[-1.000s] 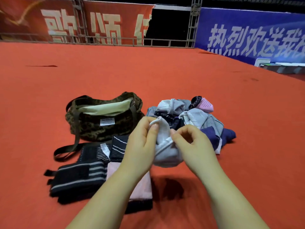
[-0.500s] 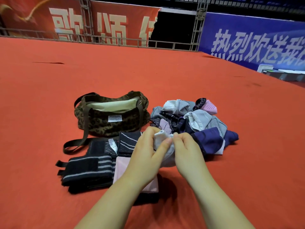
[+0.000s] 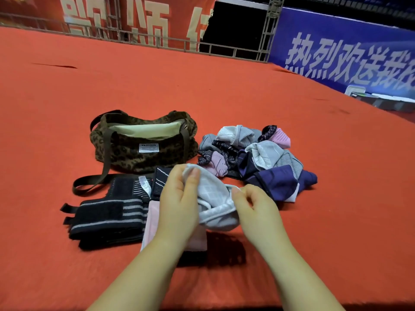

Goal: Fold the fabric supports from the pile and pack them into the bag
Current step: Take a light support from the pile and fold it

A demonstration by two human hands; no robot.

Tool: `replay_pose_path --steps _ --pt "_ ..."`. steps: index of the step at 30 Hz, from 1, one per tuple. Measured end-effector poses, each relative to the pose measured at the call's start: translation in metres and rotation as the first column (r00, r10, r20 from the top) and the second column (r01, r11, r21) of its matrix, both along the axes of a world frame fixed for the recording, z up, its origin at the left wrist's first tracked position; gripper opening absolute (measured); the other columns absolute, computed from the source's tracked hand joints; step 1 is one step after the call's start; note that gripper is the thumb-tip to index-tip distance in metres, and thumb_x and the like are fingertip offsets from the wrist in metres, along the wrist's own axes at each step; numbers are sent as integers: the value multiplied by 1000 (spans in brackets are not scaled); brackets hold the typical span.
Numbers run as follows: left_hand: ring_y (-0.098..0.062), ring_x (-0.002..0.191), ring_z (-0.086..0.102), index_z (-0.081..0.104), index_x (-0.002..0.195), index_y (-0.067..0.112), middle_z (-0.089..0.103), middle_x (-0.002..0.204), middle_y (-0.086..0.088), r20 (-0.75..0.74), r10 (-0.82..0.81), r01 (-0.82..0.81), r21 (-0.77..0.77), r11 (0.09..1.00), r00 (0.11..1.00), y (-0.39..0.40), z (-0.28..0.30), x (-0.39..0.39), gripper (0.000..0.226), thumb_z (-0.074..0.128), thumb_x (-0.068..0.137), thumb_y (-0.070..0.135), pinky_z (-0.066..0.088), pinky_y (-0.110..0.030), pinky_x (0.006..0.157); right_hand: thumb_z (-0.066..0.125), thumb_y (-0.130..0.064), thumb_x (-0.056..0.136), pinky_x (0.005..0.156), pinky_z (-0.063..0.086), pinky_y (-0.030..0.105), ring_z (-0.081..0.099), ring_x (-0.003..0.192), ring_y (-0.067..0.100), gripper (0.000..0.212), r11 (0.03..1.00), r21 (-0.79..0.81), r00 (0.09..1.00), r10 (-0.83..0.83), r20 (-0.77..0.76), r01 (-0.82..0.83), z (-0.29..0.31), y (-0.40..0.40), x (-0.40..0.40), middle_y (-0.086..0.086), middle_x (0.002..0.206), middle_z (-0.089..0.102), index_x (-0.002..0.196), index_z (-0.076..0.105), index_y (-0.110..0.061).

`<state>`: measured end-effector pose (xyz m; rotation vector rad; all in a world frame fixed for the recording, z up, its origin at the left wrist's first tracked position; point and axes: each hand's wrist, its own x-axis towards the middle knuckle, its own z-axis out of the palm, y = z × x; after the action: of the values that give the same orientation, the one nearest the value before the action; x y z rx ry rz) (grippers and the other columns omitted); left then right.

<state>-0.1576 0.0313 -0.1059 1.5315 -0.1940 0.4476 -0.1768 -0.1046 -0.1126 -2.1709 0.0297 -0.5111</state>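
Observation:
A light grey fabric support (image 3: 216,204) hangs between my hands just above the red floor. My left hand (image 3: 179,203) pinches its upper left edge with thumb and fingers. My right hand (image 3: 253,205) pinches its right edge. Behind it to the right lies the loose pile of supports (image 3: 258,158) in grey, pink, navy and black. The leopard-print bag (image 3: 143,147) stands open at the back left, its pale lining showing. Folded black striped supports (image 3: 107,212) and a pink one (image 3: 152,221) lie in front of the bag, partly hidden by my left arm.
The bag's brown strap (image 3: 89,182) loops over the red carpet (image 3: 336,198) toward the folded pieces. A metal railing (image 3: 157,41) and banners run along the far edge. A grey box (image 3: 381,99) sits at the far right.
My hands have drawn apart, spreading the grey support out wider between them. It was bunched up between my fingertips before.

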Motion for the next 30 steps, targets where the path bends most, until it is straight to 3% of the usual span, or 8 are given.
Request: replay_pose_path --steps 4,7,11,15,20,25,30 --pt "-5 73 52 53 84 14 55 80 0 -110 40 -58 -166 984 993 -1 -1 1 20 42 100 20 43 -14 66 57 -18 91 60 30 29 37 58 6 42 995 43 994 -89 -68 92 -5 -23 -2 -5 59 39 55 36 -21" --pt "-7 72 51 54 82 14 55 80 0 -170 90 -125 -214 969 981 -4 -6 2 24 41 100 22 43 -24 70 57 -16 90 53 29 20 34 52 6 44 989 58 988 -134 -75 139 -10 -35 -4 -6 50 36 53 32 -19" --pt "-7 66 45 51 74 19 50 71 6 -219 184 -227 -187 956 958 -3 -14 7 27 42 100 23 39 -27 66 56 -15 90 51 27 22 28 51 7 44 981 87 982 -162 -100 171 -20 -49 -8 -10 46 33 55 30 -18" --pt "-15 74 53 55 77 17 58 76 0 -236 200 -243 -168 955 951 -1 -19 8 25 45 99 24 44 -35 73 56 -15 91 50 28 19 32 49 6 44 980 73 980 -177 -95 184 -23 -59 -11 -11 45 38 54 31 -18" --pt "-22 78 58 59 81 12 63 82 -13 -278 186 -244 -194 950 943 7 -24 12 32 46 85 41 49 -47 78 56 -15 91 52 30 18 35 49 5 42 972 28 970 -229 -82 232 -25 -69 -13 -5 48 37 54 35 -16" --pt "-22 76 57 55 75 17 60 81 -10 -277 240 -301 -205 931 930 14 -24 15 26 46 97 28 50 -49 78 54 -15 92 55 29 27 31 56 13 38 957 10 950 -287 -120 290 -28 -80 -15 0 58 35 58 36 -12" --pt "-23 78 56 56 78 10 61 83 -13 -266 300 -343 -134 930 916 23 -24 20 30 47 89 37 49 -50 80 53 -14 93 51 25 25 27 55 14 42 935 35 933 -347 -99 352 -22 -93 -16 -1 56 30 56 31 -14"
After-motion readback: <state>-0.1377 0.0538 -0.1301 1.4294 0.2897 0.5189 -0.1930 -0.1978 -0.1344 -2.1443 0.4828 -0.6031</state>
